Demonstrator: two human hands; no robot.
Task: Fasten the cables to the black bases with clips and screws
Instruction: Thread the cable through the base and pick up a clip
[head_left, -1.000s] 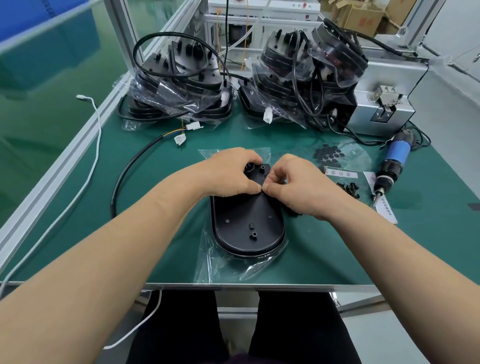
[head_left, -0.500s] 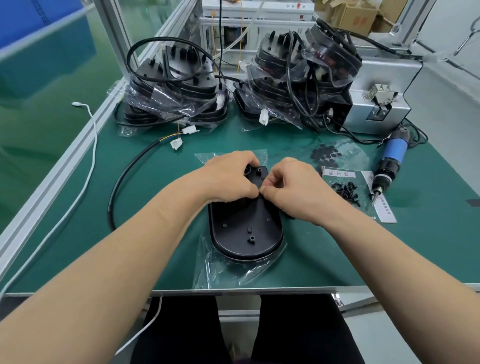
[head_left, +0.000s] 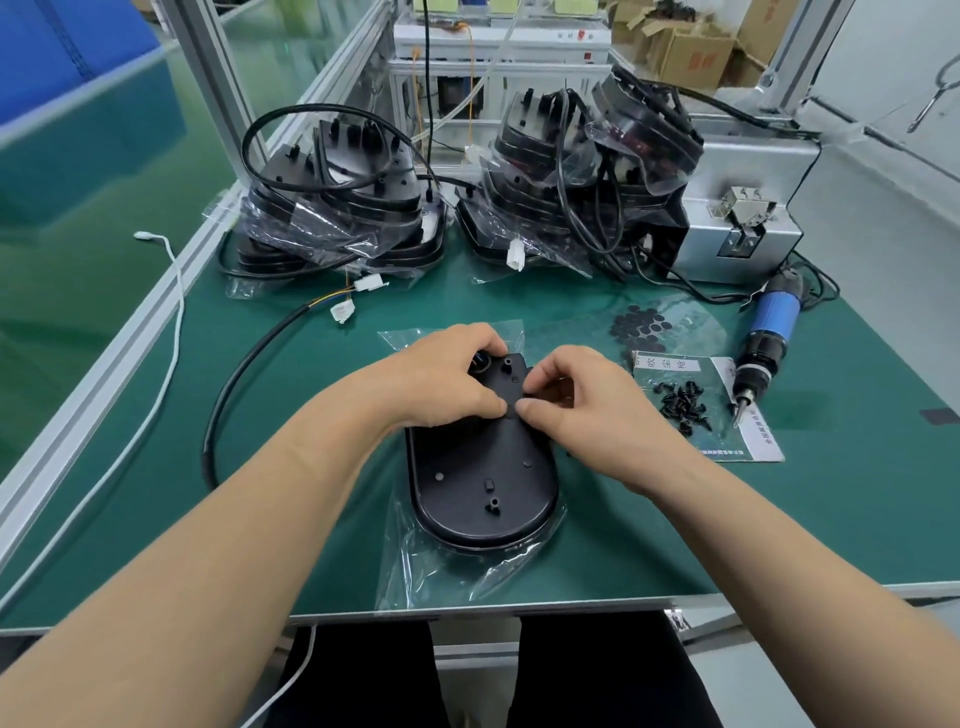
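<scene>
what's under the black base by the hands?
A clear plastic bag lies under the black base, sticking out at both ends, on the green mat. Anything else beneath is covered; the left hand and right hand hide its far end.

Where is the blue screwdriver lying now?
In the head view, the blue screwdriver lies at the right of the green table, right of the black screws and in front of the grey metal box.

- Bare mat (head_left: 291, 374) lies open left of the base (head_left: 483, 478), bounded by a looping cable (head_left: 208, 457).
- Right: screws (head_left: 683, 402), screwdriver (head_left: 769, 332).
- Behind: bagged stacks (head_left: 343, 208) block reach.
</scene>
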